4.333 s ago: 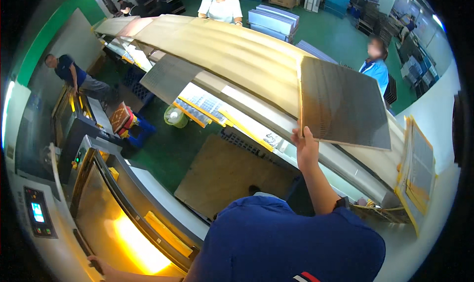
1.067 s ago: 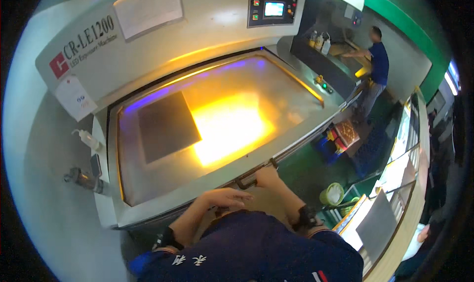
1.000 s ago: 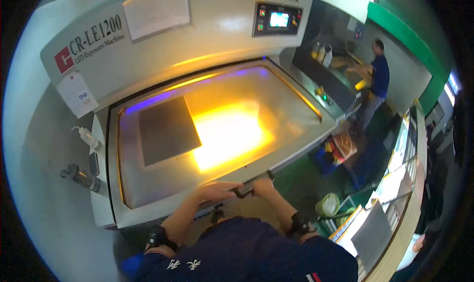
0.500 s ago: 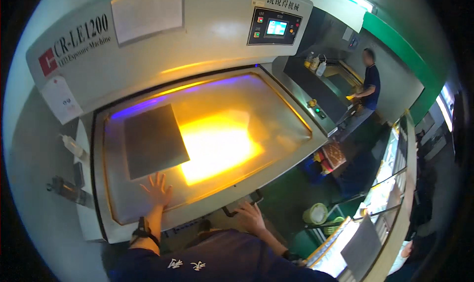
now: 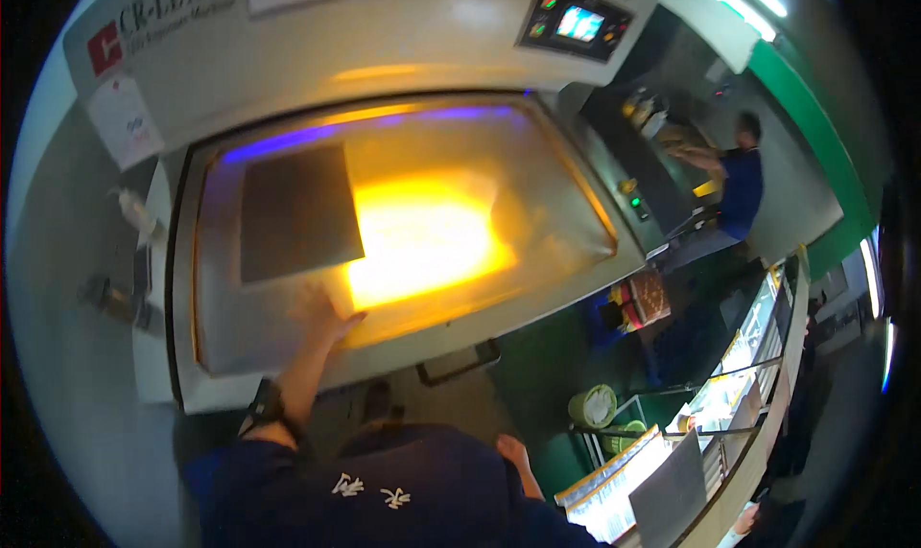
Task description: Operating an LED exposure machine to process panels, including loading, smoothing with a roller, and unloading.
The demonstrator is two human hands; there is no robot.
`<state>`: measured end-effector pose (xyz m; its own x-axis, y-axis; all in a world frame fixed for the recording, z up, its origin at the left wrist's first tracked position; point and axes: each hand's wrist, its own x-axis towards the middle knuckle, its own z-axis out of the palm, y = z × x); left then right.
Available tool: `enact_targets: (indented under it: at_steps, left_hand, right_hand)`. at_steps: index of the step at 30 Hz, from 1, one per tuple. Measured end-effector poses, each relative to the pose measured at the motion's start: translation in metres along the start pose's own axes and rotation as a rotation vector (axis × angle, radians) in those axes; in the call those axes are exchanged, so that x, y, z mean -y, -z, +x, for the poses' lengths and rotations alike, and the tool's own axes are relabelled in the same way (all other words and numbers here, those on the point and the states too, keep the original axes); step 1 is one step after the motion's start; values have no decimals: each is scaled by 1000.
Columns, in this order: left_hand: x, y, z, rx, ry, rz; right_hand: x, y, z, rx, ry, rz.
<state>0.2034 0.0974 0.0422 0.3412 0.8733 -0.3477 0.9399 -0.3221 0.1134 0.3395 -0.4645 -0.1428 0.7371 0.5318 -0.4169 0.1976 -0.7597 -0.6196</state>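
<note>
My left hand [image 5: 324, 316] is blurred over the front part of the machine's wide, shiny bed [image 5: 249, 332], fingers apart and thumb out to the right. It is just below the front edge of a dark grey rectangular sheet [image 5: 297, 212], and I cannot tell whether it touches the bed. Nothing shows in that hand. Bright yellow light [image 5: 422, 241] glows from the bed right of the sheet. My right hand [image 5: 515, 450] is low beside my body, away from the machine; its fingers are hard to make out.
A control panel [image 5: 576, 21] sits on the machine's upper housing. Beyond the right side, a person [image 5: 743, 184] works at a dark counter. A pale green bucket [image 5: 595, 407] stands on the floor near a lit table [image 5: 614, 486]. Below the bed's front is a dark handle [image 5: 460, 364].
My left hand has shifted slightly right along the bed. My right hand has drawn back from near the handle toward my body. The view has tilted, and the other person has reached over the counter.
</note>
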Motion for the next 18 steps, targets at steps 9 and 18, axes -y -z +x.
enact_targets:
  at_steps: [9,18]
  left_hand:
    - [-25,10,29,114,36,36]
    - [-6,-11,33,59,60,70]
  right_hand:
    - [145,23,162,384,359,22]
    - [117,51,240,231,522,-507]
